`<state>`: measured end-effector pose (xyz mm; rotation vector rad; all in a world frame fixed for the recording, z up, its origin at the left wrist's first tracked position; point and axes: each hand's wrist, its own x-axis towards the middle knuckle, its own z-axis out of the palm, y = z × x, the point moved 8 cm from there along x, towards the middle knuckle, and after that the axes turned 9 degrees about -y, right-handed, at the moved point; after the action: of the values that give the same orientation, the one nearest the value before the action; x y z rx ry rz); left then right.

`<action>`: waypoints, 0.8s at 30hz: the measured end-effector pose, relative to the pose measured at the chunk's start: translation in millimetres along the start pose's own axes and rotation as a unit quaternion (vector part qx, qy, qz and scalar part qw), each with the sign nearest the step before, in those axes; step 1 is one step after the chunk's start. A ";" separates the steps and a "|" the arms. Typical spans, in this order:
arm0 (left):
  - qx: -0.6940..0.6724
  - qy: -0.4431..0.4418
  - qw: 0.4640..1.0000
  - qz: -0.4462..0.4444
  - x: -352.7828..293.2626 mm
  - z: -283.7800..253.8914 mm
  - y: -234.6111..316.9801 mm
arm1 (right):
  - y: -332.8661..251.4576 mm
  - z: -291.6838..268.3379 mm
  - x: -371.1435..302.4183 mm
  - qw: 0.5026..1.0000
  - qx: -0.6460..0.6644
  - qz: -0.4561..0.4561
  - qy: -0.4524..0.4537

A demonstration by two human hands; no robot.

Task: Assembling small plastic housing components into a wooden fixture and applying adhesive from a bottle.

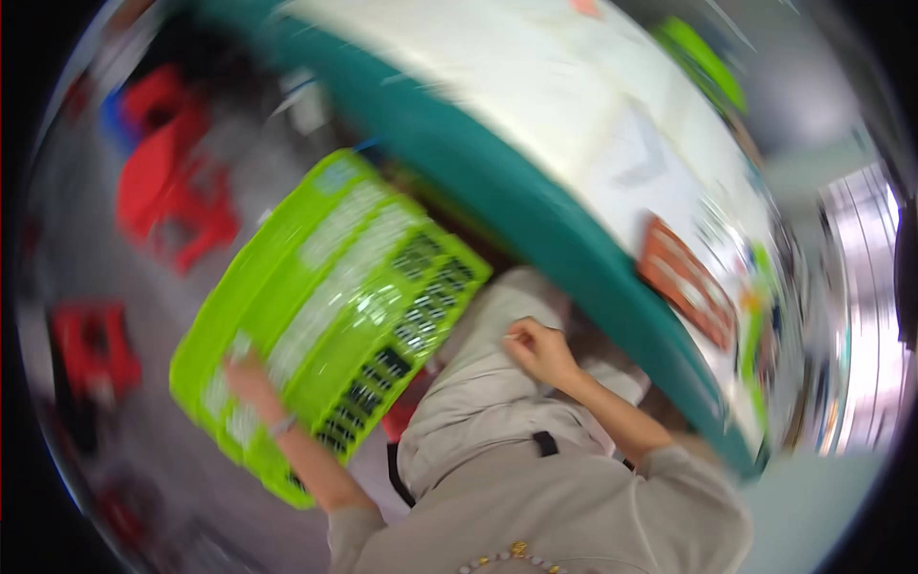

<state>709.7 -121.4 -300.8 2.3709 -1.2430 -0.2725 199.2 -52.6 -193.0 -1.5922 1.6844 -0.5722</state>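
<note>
To my left lies a bright green tray (316,383) with rows of small parts, clear or whitish ones (339,277) in some and black ones (363,397) in others. My left hand (251,380) is over the tray's left part, at a row of whitish pieces; motion smears its fingers. Above my lap, near the table edge, my right hand (542,352) has its fingers curled in. Anything inside those fingers is hidden.
A white-topped table (535,86) with a teal side (535,210) runs along my front and right. On it lies a reddish-brown tray (684,277) with pale pieces. Red stools (158,206) stand on the grey floor at the left. The picture is blurred.
</note>
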 end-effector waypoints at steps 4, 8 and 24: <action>-0.011 -0.047 0.999 0.013 24.3 -7.3 52.1 | -13.2 -78.8 -61.2 0.996 0.053 -0.002 0.077; -0.284 -0.137 0.876 0.366 -104.6 -51.7 313.5 | -42.7 -209.6 -142.5 0.948 -0.131 -0.052 0.284; 0.162 -0.313 0.319 0.880 -450.5 -26.5 609.0 | 36.2 -318.2 -89.7 0.953 -0.302 -0.002 -0.023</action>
<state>16.3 -46.5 -3.8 -0.3997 -3.3611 -0.1033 -69.6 -12.4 -1.3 -2.0044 1.9315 -0.0028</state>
